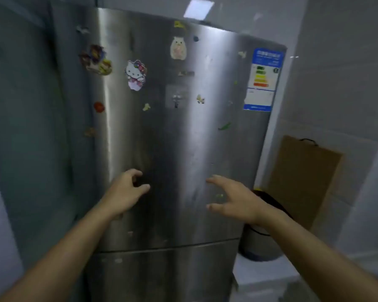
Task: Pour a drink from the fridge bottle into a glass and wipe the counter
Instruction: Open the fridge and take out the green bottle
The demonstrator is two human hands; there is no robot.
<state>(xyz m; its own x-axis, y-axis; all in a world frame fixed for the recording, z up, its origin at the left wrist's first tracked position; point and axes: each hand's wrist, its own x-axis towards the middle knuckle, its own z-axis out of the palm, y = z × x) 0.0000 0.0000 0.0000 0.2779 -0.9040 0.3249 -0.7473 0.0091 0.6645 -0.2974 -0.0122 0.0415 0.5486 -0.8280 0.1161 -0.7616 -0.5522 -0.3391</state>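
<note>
Reaching – both hands [127,192] bare, fridge [172,138] closed

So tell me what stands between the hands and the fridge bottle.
The closed fridge door does: both the left hand and right hand hover before it, holding nothing. The bottle is not visible.

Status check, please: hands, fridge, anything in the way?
Left hand and right hand open, empty, raised before the fridge door. Door closed; bottle not in view. Nothing between hands and door.

Brushed silver fridge [183,149], blue label [263,79]
</note>
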